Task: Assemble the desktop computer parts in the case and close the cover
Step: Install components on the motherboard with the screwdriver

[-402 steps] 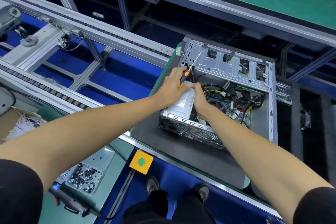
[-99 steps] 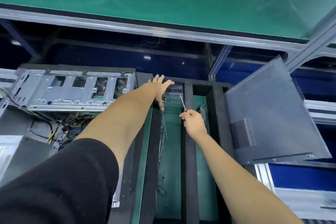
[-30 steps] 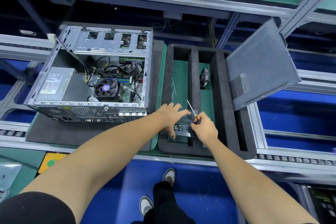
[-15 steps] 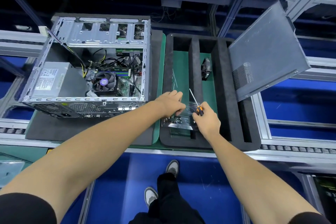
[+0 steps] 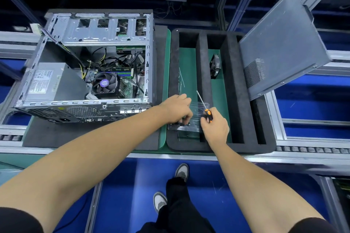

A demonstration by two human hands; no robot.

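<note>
The open computer case (image 5: pixel 89 104) lies on a grey mat at the left, its power supply (image 5: pixel 47 81), CPU fan (image 5: pixel 105 85) and cables exposed. To its right stands a black foam tray (image 5: pixel 234 89) with long slots. At the tray's near end sits a clear plastic box (image 5: pixel 195 119) with small dark screws. My left hand (image 5: pixel 177 108) reaches into that box, fingers curled down among the screws. My right hand (image 5: pixel 215 128) grips an orange-handled screwdriver (image 5: pixel 205 108), shaft pointing away from me. The grey side cover (image 5: pixel 284 43) leans against the tray's right side.
A small black fan (image 5: pixel 215 66) stands in a middle slot of the tray. Thin cable ties (image 5: pixel 181 79) lie in the left slot. Aluminium conveyor rails (image 5: pixel 306 149) run along the near edge, with blue floor and my shoes (image 5: pixel 181 172) below.
My left hand's fingers have curled further down into the screw box. My right hand and the screwdriver have stayed over the box. The view has tilted slightly downward.
</note>
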